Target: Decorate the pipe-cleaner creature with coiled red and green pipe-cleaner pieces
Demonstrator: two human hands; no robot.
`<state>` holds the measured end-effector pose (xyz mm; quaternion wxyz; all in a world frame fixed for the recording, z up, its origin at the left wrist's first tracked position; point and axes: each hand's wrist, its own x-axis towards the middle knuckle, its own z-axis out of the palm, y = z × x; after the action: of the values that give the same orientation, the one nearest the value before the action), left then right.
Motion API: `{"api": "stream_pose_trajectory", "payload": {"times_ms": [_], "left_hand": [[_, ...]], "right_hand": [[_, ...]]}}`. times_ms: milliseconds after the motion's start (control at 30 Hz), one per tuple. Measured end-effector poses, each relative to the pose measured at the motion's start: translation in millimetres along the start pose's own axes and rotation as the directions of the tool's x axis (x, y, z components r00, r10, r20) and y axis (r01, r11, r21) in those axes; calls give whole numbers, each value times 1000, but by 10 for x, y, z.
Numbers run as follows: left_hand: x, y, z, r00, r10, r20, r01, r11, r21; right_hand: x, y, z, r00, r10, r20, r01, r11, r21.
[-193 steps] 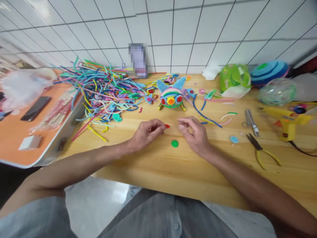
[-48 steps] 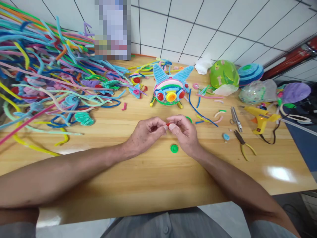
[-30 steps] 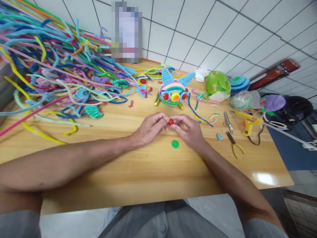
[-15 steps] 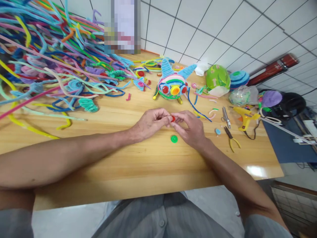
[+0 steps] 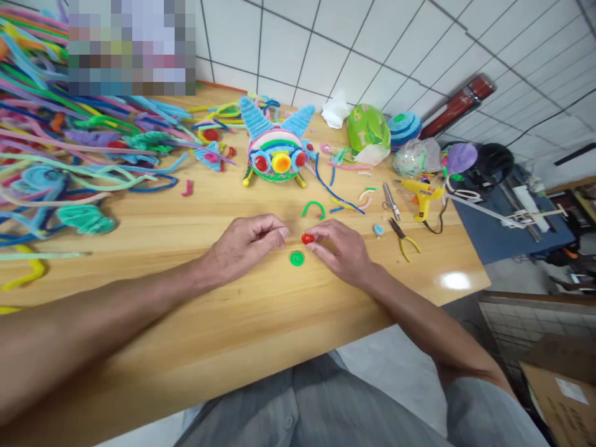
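Note:
My right hand (image 5: pixel 342 251) pinches a small red pipe-cleaner coil (image 5: pixel 308 238) between thumb and forefinger, above the wooden table. To its left, my left hand (image 5: pixel 249 247) is closed with thumb against forefinger; nothing shows between the tips, and it is apart from the red coil. A flat green pipe-cleaner coil (image 5: pixel 297 258) lies on the table between and just below the hands. A bent green pipe cleaner (image 5: pixel 314 208) lies just beyond them. Farther back stands a pipe-cleaner figure (image 5: pixel 278 152) with blue pointed ears, red eyes and a yellow nose.
Many loose pipe cleaners (image 5: pixel 93 149) are heaped at the left. On the right lie pliers (image 5: pixel 403 239), scissors (image 5: pixel 391 202), a yellow glue gun (image 5: pixel 421 195) and a light-blue coil (image 5: pixel 378 230). A green-wrapped package (image 5: pixel 367 130) stands at the back beside a tiled wall.
Both hands worked together on the red coil; now my left hand has come away from it and my right hand alone holds it. The view has swung right.

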<state>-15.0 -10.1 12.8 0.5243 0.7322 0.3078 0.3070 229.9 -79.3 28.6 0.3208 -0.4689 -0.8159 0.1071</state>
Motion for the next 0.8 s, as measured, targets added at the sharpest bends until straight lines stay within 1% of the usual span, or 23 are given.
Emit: {"api": "stream_pose_trajectory", "payload": {"times_ms": [100, 200, 300, 433, 633, 800], "left_hand": [[3, 18, 7, 1000, -12, -6, 12, 999, 41], [3, 28, 13, 1000, -22, -6, 22, 998, 58], [0, 25, 18, 1000, -16, -10, 17, 998, 65], [-2, 19, 18, 1000, -16, -11, 17, 998, 67], [4, 34, 4, 1000, 0, 2, 0, 998, 60], [4, 8, 11, 1000, 10, 3, -10, 998, 64]], "right_hand": [[-125, 49, -129, 993, 114, -30, -112, 992, 50], [-236, 70, -179, 987, 158, -32, -155, 984, 88], [-299, 24, -122, 988, 150, 41, -153, 983, 103], [-306, -63, 6, 984, 128, 124, -142, 984, 110], [-268, -68, 84, 986, 99, 136, -117, 985, 128], [-232, -65, 117, 982, 79, 170, -97, 991, 95]]}}
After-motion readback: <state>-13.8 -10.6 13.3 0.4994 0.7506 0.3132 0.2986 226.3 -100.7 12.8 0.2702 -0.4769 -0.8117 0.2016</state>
